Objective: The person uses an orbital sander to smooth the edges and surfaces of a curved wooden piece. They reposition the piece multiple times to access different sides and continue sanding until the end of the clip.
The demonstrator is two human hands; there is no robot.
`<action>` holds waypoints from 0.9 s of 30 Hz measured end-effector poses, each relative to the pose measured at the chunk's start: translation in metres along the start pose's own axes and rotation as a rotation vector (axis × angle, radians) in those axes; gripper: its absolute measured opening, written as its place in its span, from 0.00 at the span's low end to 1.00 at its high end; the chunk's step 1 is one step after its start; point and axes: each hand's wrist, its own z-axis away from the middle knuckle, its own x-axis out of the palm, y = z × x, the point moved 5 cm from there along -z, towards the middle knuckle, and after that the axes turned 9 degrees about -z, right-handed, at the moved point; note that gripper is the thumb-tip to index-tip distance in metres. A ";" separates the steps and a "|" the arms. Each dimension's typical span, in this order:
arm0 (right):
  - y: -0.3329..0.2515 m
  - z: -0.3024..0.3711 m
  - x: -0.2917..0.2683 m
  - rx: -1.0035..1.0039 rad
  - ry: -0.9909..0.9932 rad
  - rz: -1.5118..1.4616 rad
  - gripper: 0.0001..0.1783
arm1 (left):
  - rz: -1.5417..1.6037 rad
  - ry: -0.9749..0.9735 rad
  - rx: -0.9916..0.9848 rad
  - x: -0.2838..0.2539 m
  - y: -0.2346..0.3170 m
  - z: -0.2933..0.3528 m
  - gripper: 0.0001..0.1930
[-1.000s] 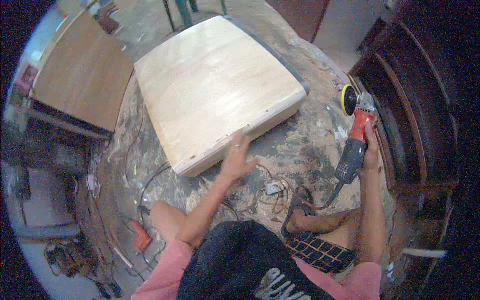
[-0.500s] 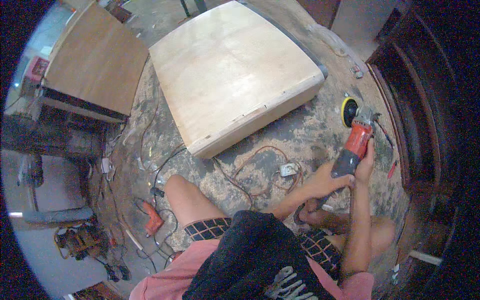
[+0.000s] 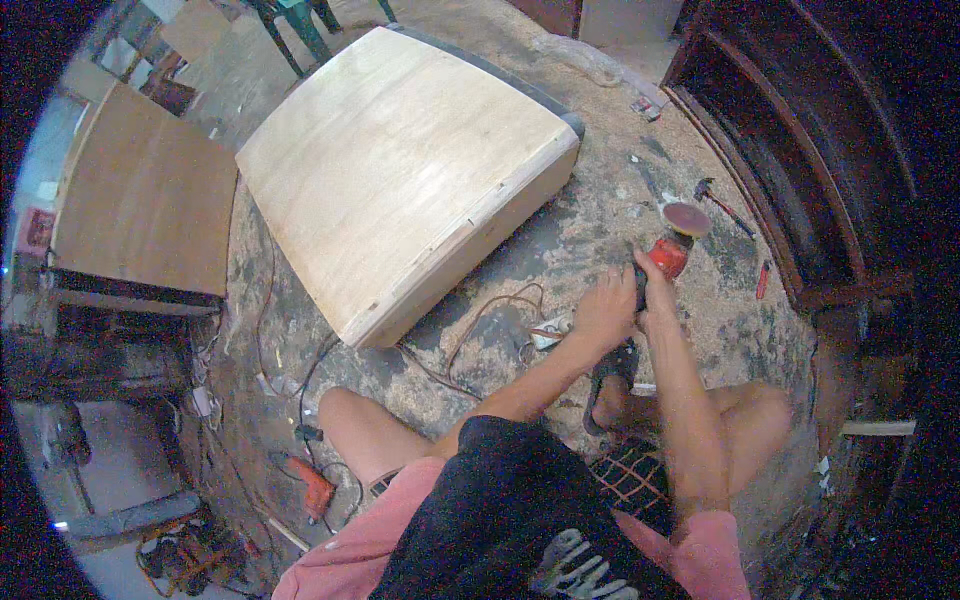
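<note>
Both hands are closed around an angle grinder [image 3: 668, 258] with a red body and dark handle. Its round sanding pad [image 3: 686, 219] is tilted up, showing a brownish-red face. My left hand [image 3: 606, 308] wraps the rear of the handle, and my right hand [image 3: 655, 290] grips beside it, closer to the red part. The tool is held above the dusty floor, apart from the pale wooden box [image 3: 420, 170] lying ahead to the left. My fingers partly hide the handle.
A hammer [image 3: 725, 207] and a red-handled tool [image 3: 763, 280] lie at the right, near a dark wooden shelf unit [image 3: 780, 150]. Cords and a white socket block [image 3: 549, 333] lie before me. An orange drill [image 3: 312, 490] rests at lower left; another wooden panel [image 3: 145, 190] stands far left.
The grinder has moved left and turned, so its pad face now points upward. My left hand has shifted along the handle with it. The view has also swung.
</note>
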 end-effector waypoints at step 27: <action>0.098 -0.172 -0.141 0.084 -0.038 -0.350 0.18 | -0.741 0.178 -0.010 -0.072 -0.255 -0.002 0.38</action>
